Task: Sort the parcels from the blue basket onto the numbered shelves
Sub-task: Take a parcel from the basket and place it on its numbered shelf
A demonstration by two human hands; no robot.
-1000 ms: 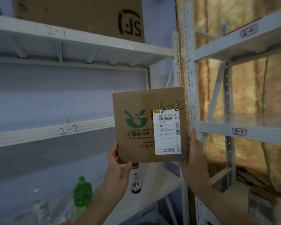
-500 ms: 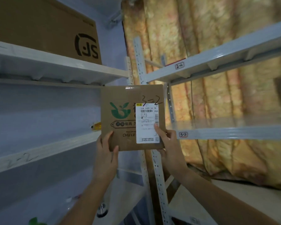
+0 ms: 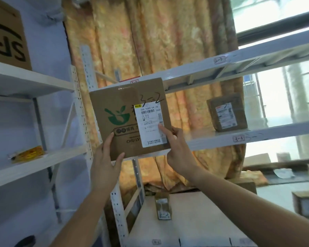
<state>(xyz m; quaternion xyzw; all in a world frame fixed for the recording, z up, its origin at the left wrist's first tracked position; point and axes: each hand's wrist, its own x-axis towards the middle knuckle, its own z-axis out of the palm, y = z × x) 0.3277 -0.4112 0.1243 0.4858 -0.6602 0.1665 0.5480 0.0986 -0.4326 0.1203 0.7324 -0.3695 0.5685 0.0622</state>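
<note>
I hold a flat brown cardboard parcel [image 3: 121, 106] upright in front of the right-hand rack. It carries a green bowl logo, a white shipping label and a handwritten "3-2". My left hand [image 3: 105, 163] grips its lower left corner, thumb on the front face. My right hand [image 3: 178, 150] holds its lower right edge, with the index finger lying on the label. The parcel covers the left end of the grey middle shelf [image 3: 212, 141], whose edge shows a tag and handwriting that I cannot read for sure. The blue basket is out of view.
A taped brown parcel [image 3: 227, 112] stands on that shelf to the right. The upper grey shelf [image 3: 194, 72] runs above. At left a white rack [image 3: 30, 163] holds a yellow packet [image 3: 28, 153] and an SF carton [image 3: 6, 38]. Below lie a big flat carton [image 3: 194, 220] and a small box [image 3: 163, 207].
My view has swung right from the left rack to the right rack. The parcel has moved with both hands toward the grey middle shelf, and the right index finger now rests on the label.
</note>
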